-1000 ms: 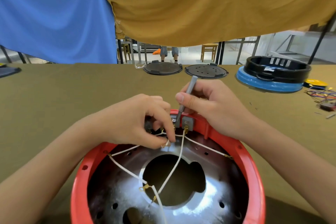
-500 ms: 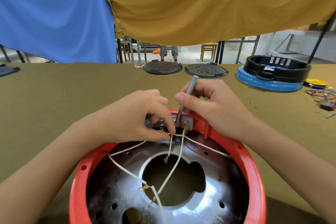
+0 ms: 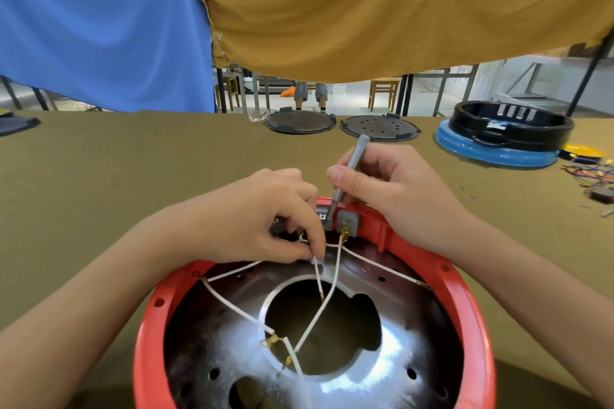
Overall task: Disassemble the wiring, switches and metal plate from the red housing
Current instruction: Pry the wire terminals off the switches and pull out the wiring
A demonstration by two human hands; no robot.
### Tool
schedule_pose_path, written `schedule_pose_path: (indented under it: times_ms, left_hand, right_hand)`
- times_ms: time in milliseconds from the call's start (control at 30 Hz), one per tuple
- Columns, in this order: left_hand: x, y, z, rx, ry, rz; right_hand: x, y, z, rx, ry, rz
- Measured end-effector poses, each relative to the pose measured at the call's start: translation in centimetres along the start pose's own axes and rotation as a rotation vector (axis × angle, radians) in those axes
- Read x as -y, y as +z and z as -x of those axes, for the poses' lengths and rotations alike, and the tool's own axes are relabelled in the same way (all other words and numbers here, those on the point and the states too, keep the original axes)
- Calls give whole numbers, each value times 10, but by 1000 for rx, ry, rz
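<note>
**wirenut42:** So where's the grip at? Left hand [image 3: 252, 226] is pinching a thin white wire [image 3: 318, 275] right by the switch block [image 3: 347, 226] at the far rim of the red housing [image 3: 465, 305]. Right hand [image 3: 395, 196] is curled round a slim grey tool [image 3: 349, 172], tip down at the switches.

**bodgeit_dave:** Those wires look light and floppy, so I'd pull on the brass terminals [image 3: 270, 340], not the insulation, or it'll slip or tear. One lead's already hanging loose over the centre hole.

**wirenut42:** And the metal plate [image 3: 392, 365]?

**bodgeit_dave:** Still seated in the housing, which sits on the olive table [image 3: 133, 176]. Stiff, probably sharp-edged, shiny so a bit slippery. I'd lift it by the centre hole's rim once the wires are off.
</note>
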State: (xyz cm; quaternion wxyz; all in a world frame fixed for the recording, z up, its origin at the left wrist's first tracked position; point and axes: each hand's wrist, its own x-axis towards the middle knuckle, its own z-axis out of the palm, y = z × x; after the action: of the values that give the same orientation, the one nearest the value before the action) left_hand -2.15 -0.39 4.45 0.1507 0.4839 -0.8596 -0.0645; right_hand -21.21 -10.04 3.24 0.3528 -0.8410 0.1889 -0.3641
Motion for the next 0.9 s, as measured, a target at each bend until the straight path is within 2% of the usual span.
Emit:
schedule_pose_path:
  times_ms: [133,333,467,700,900]
  left_hand:
    - [0,-2,1,-37,-24,117]
    - [2,-3,1,-190,-75,362]
    - [6,0,-1,-327,-124,379]
    - [9,1,-1,-401,-157,268]
    - [6,1,-2,-462,-192,357]
  right_hand:
    - [-1,0,1,48,19,6]
    - [1,-2,3,-52,-56,-131]
    - [3,-2,4,-79,-141,-173]
    - [6,-4,6,-62,-198,-108]
    - [4,-3,5,-27,-132,-56]
